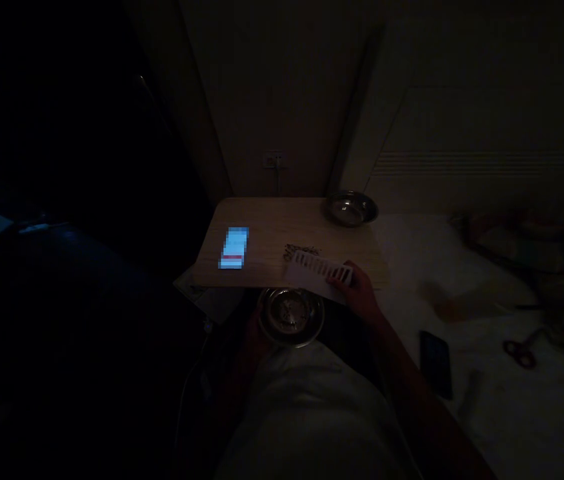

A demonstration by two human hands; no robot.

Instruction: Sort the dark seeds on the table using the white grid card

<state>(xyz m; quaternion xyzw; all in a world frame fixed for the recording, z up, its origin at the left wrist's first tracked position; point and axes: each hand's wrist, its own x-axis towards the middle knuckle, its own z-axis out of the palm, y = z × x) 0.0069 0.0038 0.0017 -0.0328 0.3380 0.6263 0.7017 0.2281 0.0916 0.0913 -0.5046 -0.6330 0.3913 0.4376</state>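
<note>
In dim light my right hand [355, 290] grips the right end of a white card [312, 280] with a row of dark slots or stripes along its upper side. The card lies slanted over the table's front edge, beside a small pile of thin dark pieces [296, 251] whose kind I cannot make out. Below that edge, my left hand [258, 330] holds a shiny metal bowl [316, 328] by its left side. Some small dark bits show in the bowl. Shadow hides most of the left fingers.
On the wooden table [275, 217] are a lit phone [234, 248] at the left and another metal bowl [351, 209] at the far right corner. A dark phone [435, 363] and red-handled scissors [519, 353] lie on the white bedding [402, 267]. Behind is a wall socket [273, 159].
</note>
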